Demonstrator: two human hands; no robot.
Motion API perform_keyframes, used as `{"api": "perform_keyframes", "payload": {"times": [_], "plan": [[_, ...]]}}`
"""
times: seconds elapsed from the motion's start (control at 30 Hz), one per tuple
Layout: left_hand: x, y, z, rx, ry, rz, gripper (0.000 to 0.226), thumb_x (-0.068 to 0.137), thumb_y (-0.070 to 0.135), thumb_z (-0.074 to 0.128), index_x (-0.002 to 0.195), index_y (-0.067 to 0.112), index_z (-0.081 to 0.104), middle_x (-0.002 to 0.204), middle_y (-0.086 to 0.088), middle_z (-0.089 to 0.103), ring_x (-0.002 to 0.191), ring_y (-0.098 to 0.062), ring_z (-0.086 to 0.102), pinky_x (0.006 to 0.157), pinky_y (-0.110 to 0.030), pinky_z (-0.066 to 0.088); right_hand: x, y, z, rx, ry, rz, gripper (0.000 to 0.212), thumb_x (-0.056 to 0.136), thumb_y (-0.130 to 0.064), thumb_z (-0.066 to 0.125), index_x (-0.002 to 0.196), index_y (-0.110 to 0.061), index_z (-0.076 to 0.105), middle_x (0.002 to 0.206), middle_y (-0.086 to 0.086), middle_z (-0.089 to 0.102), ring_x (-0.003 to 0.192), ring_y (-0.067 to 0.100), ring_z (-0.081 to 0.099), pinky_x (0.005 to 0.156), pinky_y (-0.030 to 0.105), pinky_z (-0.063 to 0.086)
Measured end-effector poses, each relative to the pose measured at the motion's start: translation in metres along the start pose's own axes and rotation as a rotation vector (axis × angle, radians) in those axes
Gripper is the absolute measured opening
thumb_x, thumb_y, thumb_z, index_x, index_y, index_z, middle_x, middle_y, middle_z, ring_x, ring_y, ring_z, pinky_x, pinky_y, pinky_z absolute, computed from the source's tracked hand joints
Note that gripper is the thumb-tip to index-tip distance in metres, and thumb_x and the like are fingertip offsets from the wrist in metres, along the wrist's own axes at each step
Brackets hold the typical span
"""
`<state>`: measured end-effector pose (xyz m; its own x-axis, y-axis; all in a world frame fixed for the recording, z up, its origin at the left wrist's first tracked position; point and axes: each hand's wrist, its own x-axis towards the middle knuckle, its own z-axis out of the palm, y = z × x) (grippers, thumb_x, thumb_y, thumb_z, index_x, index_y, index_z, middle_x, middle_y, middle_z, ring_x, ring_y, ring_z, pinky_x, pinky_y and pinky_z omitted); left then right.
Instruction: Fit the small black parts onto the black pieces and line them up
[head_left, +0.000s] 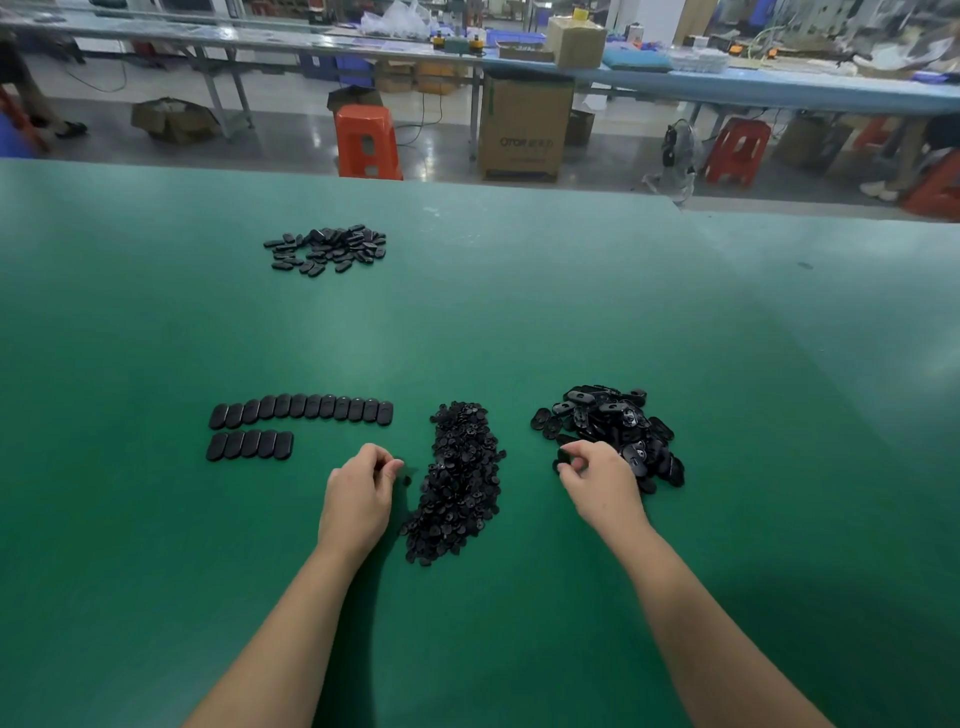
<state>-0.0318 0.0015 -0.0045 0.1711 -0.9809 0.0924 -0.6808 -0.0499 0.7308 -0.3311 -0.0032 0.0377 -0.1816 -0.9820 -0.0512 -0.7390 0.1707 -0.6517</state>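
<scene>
A long heap of small black parts (462, 478) lies in the middle of the green table (519, 312). To its right sits a pile of larger oval black pieces (618, 421). My left hand (358, 493) is at the heap's left edge, its fingertips pinching a small black part (400, 464). My right hand (597, 480) is at the pile's near-left edge and holds one oval black piece (563, 457) between thumb and fingers. Left of both hands, fitted pieces stand in two rows: a long upper row (301, 408) and a short lower row (250, 445).
Another loose pile of black oval pieces (327, 248) lies far back on the left of the table. Beyond the table's far edge are an orange stool (368, 141), a cardboard box (524, 130) and long benches.
</scene>
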Motion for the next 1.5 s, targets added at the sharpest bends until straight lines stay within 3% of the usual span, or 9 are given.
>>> {"api": "perform_keyframes", "payload": {"times": [0.13,0.33,0.5,0.7,0.83,1.03,1.13,1.27,1.5], "plan": [[-0.002,0.002,-0.003,-0.036,0.028,0.001,0.017,0.101,0.027,0.056,0.085,0.025,0.054,0.075,0.010,0.064,0.074,-0.022,0.058,0.061,-0.037,0.045,-0.009,-0.011,0.005,0.401,-0.075,0.038,0.007,0.097,-0.012,0.064,0.100,-0.018,0.065,0.090,0.005,0.070,0.064,0.007,0.069,0.060,0.030,0.060],[-0.003,0.007,-0.005,-0.032,0.030,0.027,0.010,0.100,0.016,0.059,0.094,0.021,0.066,0.079,0.012,0.067,0.071,-0.004,0.060,0.062,-0.023,0.044,-0.021,-0.022,0.030,0.812,-0.105,0.167,0.013,0.102,-0.007,0.057,0.114,-0.009,0.060,0.095,0.008,0.077,0.074,0.021,0.075,0.064,0.029,0.060],[-0.003,0.008,-0.008,-0.013,0.023,0.050,0.025,0.100,0.008,0.056,0.117,0.012,0.073,0.110,-0.001,0.074,0.103,-0.019,0.066,0.097,-0.041,0.050,-0.031,-0.017,0.049,0.740,-0.069,0.121,0.024,0.103,-0.005,0.052,0.114,-0.024,0.063,0.095,-0.001,0.076,0.073,0.018,0.074,0.071,0.033,0.062],[-0.003,0.007,-0.008,-0.064,0.055,0.006,0.016,0.098,0.014,0.062,0.099,0.025,0.073,0.085,0.020,0.071,0.067,-0.002,0.062,0.057,-0.016,0.048,-0.036,-0.014,0.052,0.700,-0.007,0.094,0.002,0.101,-0.016,0.061,0.103,-0.016,0.059,0.089,-0.003,0.075,0.067,0.016,0.071,0.063,0.027,0.059],[-0.004,0.009,-0.010,-0.134,0.063,-0.046,0.024,0.099,0.018,0.060,0.091,0.040,0.062,0.084,0.033,0.069,0.068,0.000,0.064,0.054,-0.018,0.049,-0.040,-0.011,0.053,0.588,0.045,0.038,0.013,0.098,-0.026,0.066,0.089,-0.020,0.059,0.065,-0.003,0.061,0.058,0.012,0.058,0.055,0.027,0.052],[-0.004,0.009,-0.010,-0.199,0.066,-0.088,0.014,0.100,0.021,0.056,0.093,0.032,0.052,0.088,0.031,0.071,0.035,-0.003,0.037,0.037,-0.016,0.033,-0.041,-0.012,0.054,0.629,0.063,0.044,0.016,0.099,-0.017,0.063,0.112,-0.027,0.063,0.092,0.000,0.068,0.064,0.007,0.063,0.058,0.023,0.055],[-0.004,0.010,-0.011,-0.185,0.058,-0.082,0.013,0.100,0.021,0.056,0.096,0.032,0.051,0.088,0.033,0.071,0.035,-0.005,0.037,0.038,-0.019,0.034,-0.041,-0.013,0.055,0.689,0.044,0.045,0.029,0.099,-0.012,0.063,0.123,-0.028,0.061,0.096,-0.002,0.069,0.072,0.008,0.070,0.065,0.022,0.058],[-0.005,0.010,-0.012,-0.143,0.058,-0.067,0.017,0.100,0.021,0.055,0.109,0.035,0.054,0.087,0.035,0.070,0.038,-0.004,0.042,0.040,-0.017,0.036,-0.043,-0.012,0.055,0.763,0.037,0.026,0.015,0.097,-0.009,0.066,0.104,-0.022,0.066,0.090,0.003,0.075,0.083,0.014,0.076,0.073,0.026,0.062],[-0.005,0.010,-0.012,-0.158,0.036,-0.075,0.017,0.096,0.021,0.064,0.087,0.035,0.061,0.081,0.031,0.069,0.065,0.001,0.062,0.055,-0.012,0.043,-0.042,-0.014,0.054,0.713,0.017,-0.002,0.016,0.097,-0.025,0.068,0.106,-0.025,0.055,0.089,-0.011,0.078,0.083,0.007,0.076,0.079,0.027,0.061]]}}
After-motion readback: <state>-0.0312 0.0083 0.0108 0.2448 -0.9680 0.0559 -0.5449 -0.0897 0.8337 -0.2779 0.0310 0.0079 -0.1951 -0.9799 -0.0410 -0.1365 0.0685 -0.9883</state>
